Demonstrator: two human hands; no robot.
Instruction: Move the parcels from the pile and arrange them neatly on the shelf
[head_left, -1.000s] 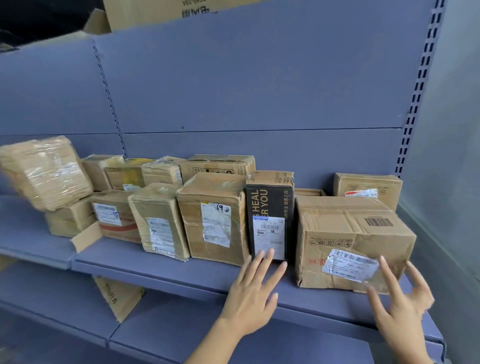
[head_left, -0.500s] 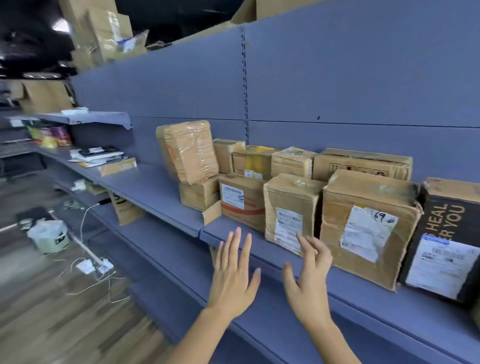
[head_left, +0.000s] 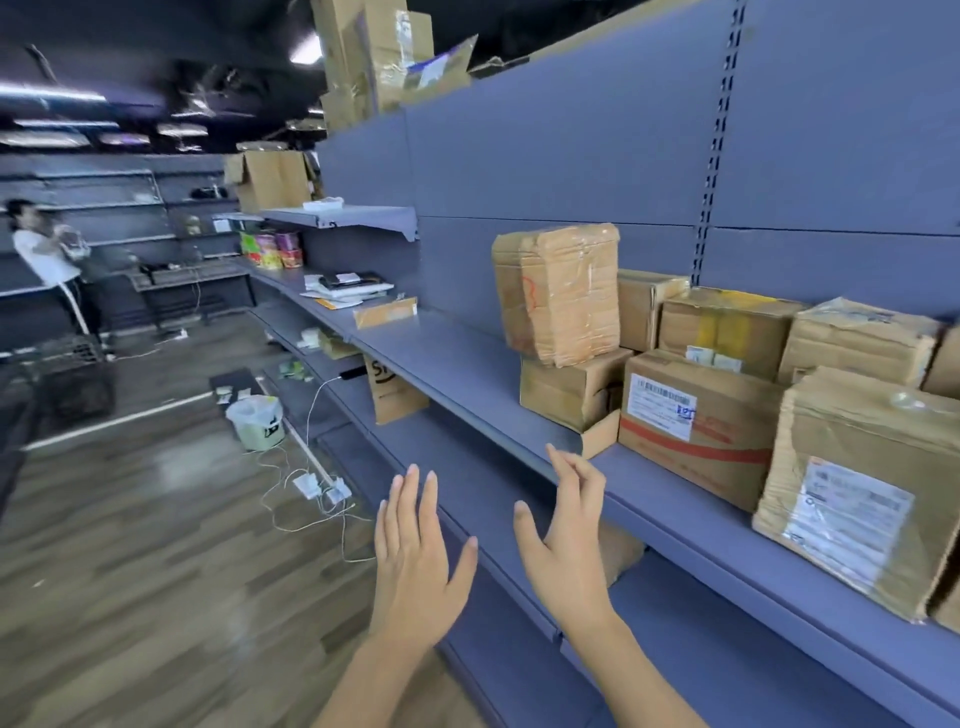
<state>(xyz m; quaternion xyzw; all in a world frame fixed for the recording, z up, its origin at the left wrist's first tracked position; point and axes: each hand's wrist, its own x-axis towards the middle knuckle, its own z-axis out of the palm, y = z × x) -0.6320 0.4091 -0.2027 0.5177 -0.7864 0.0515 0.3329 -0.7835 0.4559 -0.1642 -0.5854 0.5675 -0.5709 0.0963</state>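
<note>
Brown cardboard parcels (head_left: 696, 421), taped and labelled, stand in two rows on the blue-grey shelf (head_left: 457, 364), right of centre. One taped parcel (head_left: 558, 291) sits tilted atop a small box (head_left: 566, 389). Both the left grip (head_left: 415, 566) and right grip (head_left: 566, 551) are spread wide and empty, raised before the shelf edge, touching nothing. Step judged: free between parcels, next one not yet fetched. Next move likely calls for a reach to the pile, then a slot on the bare shelf left of the row. Not in view: the pile. Rightmost parcels are cut by the frame, the back row is half hidden, and the labels are unreadable.
</note>
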